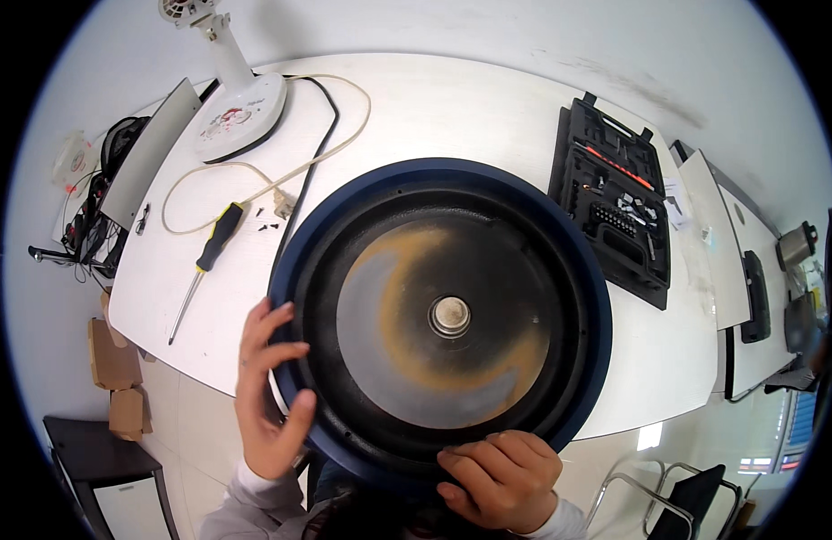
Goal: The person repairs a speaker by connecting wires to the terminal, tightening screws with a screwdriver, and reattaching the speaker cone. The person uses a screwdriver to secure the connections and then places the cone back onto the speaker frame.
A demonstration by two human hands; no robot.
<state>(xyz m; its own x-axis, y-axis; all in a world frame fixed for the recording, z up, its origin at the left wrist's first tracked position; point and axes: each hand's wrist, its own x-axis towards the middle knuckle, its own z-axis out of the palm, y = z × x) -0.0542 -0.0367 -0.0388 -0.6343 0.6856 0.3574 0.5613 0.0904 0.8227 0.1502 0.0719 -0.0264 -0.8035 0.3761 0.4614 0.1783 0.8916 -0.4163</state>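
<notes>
In front of me is a wide, round black appliance body (565, 378) with a dark blue rim. It has a discoloured grey and brown metal plate (389, 360) and a round silver knob-like piece (451, 315) at the centre. My left hand (270, 387) is at its left edge, fingers spread and tips over the rim. At the near edge, my right hand (501, 481) curls its fingers over the rim. To the left lies a black and yellow screwdriver (220, 238), beside several small dark screws (268, 226). The underside of the appliance is hidden.
A white fan-like stand (240, 117) is at the back left, its pale cord and plug (283, 202) trailing across the white table (443, 99). An open black tool case (614, 198) with bits and sockets lies at right. Cardboard boxes (119, 360) and a metal-framed chair (691, 499) stand below.
</notes>
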